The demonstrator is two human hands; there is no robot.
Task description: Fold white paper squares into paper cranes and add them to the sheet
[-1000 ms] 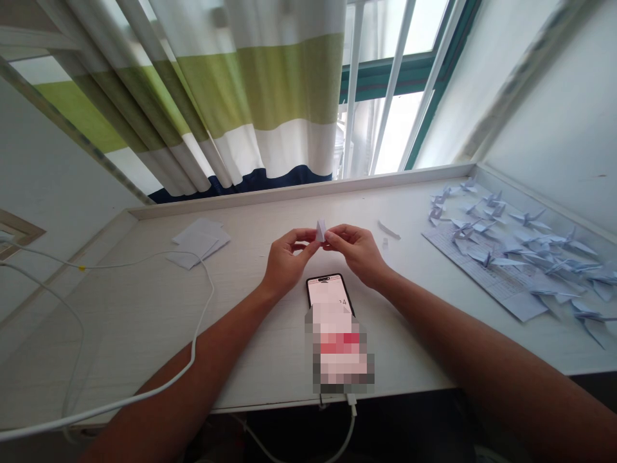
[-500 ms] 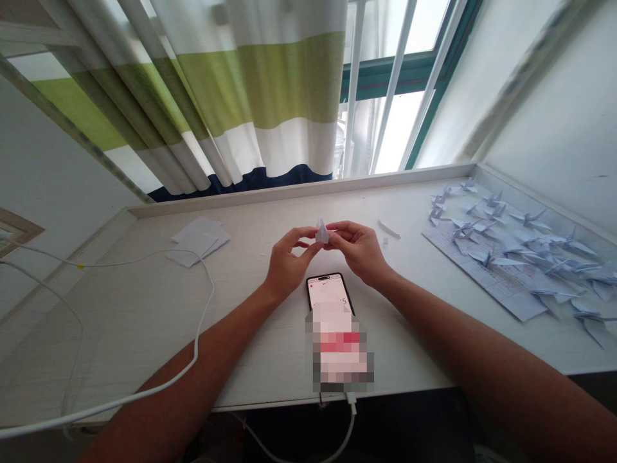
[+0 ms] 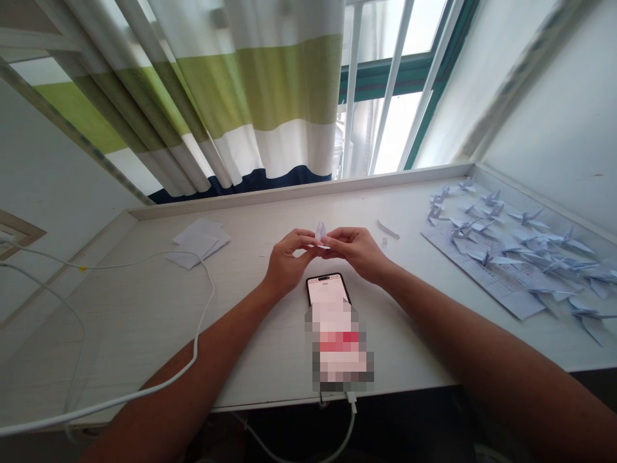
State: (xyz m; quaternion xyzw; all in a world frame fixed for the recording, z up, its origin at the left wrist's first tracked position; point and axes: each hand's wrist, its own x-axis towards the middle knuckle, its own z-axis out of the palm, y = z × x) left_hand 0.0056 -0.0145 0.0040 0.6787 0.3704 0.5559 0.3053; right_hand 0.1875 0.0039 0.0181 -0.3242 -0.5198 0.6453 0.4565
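Between my two hands, above the white desk (image 3: 260, 308), is a small piece of folded white paper (image 3: 321, 230) with a pointed top. My left hand (image 3: 292, 257) pinches it from the left with thumb and forefinger. From the right, my right hand (image 3: 359, 251) grips it too, its thumb on the near side and its other fingers curled behind. The fingers hide much of the paper's lower part. A phone (image 3: 328, 292) with a lit screen, partly blurred out, lies just below my hands.
Several folded paper cranes (image 3: 525, 257) crowd the right side, some on a printed sheet (image 3: 511, 299). White paper sheets (image 3: 197, 243) are stacked at left. A white cable (image 3: 212, 289) crosses my left forearm; another plug (image 3: 351, 400) meets the phone. Paper scraps (image 3: 388, 229) lie behind my right hand.
My hands have closed in on the folded paper, the right fingers shifting slightly left and down. The paper has tilted and shows a flatter lower edge. Other things stay put.
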